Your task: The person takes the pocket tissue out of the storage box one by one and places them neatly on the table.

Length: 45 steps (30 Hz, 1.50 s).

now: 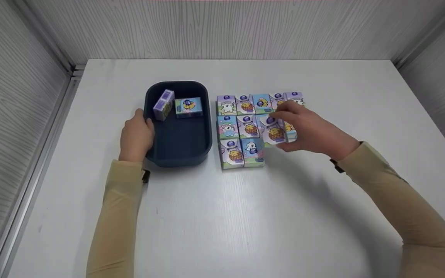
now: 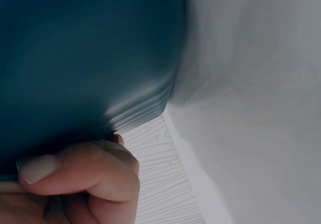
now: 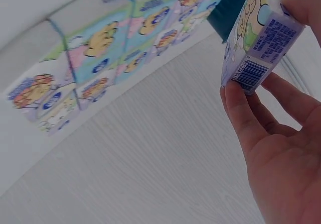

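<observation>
My left hand [image 1: 135,137] grips the left side of a dark blue plastic bin [image 1: 179,141], its thumb at the rim. In the left wrist view the curled fingers of that hand [image 2: 95,176] lie against the bin wall [image 2: 90,53]. Between thumb and fingers, my right hand [image 1: 311,129] pinches a small lilac-and-white tissue pack [image 1: 274,132] with a cartoon print, raised over the rows of packs. The right wrist view shows the barcode end of this pack [image 3: 266,48]. Inside the bin, one purple pack [image 1: 163,105] leans at the left wall beside a blue pack [image 1: 189,107].
Several similar tissue packs [image 1: 227,127] stand in tight rows to the right of the bin, some partly hidden by my right hand. All rest on a white table [image 1: 207,220]. A wood-grain panel [image 1: 222,29] rises behind, with more panels at both sides.
</observation>
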### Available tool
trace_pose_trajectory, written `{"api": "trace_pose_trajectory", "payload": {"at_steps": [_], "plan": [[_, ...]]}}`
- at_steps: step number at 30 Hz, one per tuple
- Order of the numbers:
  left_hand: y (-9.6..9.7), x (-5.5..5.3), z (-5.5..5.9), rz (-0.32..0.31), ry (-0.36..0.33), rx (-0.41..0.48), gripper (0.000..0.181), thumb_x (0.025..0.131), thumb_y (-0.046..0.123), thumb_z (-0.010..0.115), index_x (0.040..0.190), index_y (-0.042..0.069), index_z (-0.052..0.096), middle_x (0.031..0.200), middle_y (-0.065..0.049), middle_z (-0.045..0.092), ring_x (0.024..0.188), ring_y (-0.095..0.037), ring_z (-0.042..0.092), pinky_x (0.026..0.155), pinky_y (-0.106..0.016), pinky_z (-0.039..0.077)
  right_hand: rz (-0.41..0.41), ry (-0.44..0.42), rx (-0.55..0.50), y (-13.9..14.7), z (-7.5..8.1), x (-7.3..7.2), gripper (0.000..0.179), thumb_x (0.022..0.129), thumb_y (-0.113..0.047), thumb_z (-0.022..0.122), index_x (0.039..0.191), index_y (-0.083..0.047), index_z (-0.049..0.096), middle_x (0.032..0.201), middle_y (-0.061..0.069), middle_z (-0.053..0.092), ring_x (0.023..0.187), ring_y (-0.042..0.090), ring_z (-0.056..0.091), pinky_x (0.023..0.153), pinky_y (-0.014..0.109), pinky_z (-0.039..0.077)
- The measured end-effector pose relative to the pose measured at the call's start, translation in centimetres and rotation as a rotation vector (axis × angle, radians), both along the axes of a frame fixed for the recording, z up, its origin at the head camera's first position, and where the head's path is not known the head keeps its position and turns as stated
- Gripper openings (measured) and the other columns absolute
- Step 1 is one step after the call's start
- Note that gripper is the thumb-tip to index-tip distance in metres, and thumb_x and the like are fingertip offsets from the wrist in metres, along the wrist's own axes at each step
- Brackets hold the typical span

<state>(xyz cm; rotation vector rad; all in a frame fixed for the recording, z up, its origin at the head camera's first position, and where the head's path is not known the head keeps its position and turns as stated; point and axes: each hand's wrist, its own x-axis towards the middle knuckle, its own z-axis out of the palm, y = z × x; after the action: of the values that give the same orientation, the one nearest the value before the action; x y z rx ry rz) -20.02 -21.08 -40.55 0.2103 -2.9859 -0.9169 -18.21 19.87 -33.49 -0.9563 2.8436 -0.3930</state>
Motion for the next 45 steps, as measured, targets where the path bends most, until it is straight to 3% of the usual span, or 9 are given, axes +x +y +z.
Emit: {"api": "trace_pose_trajectory", "payload": {"at_steps": [8,19,26,34,45], "plan": [[-0.1,0.1,0.4,0.005,0.0,-0.001,0.035,0.102,0.015,0.037,0.126,-0.01,0.044,0.111,-0.034,0.057,0.097,-0.047,0.059,0.08,-0.055,0.045,-0.032,-0.081,0.019,3.0,-2.8,2.0,0.072,0.071,-0.027,0.086,0.133,-0.008,0.053,0.131,0.006,0.042,0.114,0.02,0.046,0.092,0.036,0.046],[0.3,0.0,0.1,0.001,-0.012,0.009,0.035,0.102,0.015,0.037,0.127,-0.009,0.044,0.112,-0.034,0.057,0.098,-0.046,0.059,0.08,-0.055,0.045,-0.012,-0.103,0.069,1.9,-5.0,2.6,0.071,0.075,-0.035,0.081,0.134,-0.009,0.053,0.132,0.005,0.045,0.115,0.022,0.047,0.096,0.037,0.043],[0.2,0.0,0.0,0.006,-0.006,0.011,0.035,0.102,0.015,0.037,0.126,-0.009,0.044,0.112,-0.033,0.057,0.097,-0.046,0.06,0.079,-0.054,0.046,-0.016,-0.027,0.106,1.6,-5.6,2.4,0.071,0.078,-0.038,0.078,0.136,-0.008,0.051,0.137,0.007,0.047,0.123,0.026,0.047,0.098,0.041,0.041],[0.1,0.0,-0.3,0.004,0.038,-0.006,0.032,0.101,0.014,0.038,0.121,-0.01,0.047,0.104,-0.034,0.059,0.09,-0.048,0.061,0.074,-0.055,0.047,0.065,0.084,0.103,1.8,-6.3,2.0,0.063,0.078,-0.035,0.079,0.129,-0.003,0.057,0.135,0.011,0.049,0.125,0.029,0.046,0.1,0.043,0.039],[0.1,0.0,-0.2,0.009,0.014,0.007,0.032,0.102,0.016,0.038,0.123,-0.008,0.046,0.108,-0.033,0.059,0.094,-0.046,0.061,0.076,-0.054,0.046,0.083,0.072,0.149,0.8,-5.2,1.6,0.058,0.076,-0.037,0.08,0.121,-0.006,0.063,0.124,0.009,0.055,0.112,0.026,0.053,0.096,0.042,0.043]]}}
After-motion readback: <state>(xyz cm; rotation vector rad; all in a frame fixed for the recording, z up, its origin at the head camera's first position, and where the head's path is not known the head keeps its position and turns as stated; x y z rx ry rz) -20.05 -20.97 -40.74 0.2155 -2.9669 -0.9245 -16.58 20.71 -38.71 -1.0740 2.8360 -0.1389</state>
